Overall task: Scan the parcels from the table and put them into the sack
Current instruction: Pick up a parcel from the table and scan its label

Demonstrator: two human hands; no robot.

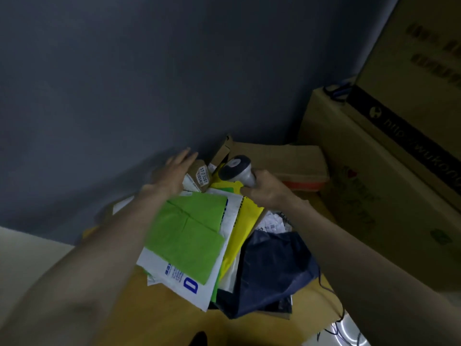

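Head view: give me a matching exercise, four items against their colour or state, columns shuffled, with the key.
Items:
1. scanner
2. left hand
3. top mailer
4. bag

States:
A. dark navy, crumpled at the pile's right edge
B. fingers straight, reaching to the small brown box
C. green panel on white
D. gripped by the right hand

Pairs: 1-D, 2-B, 3-C, 4-A
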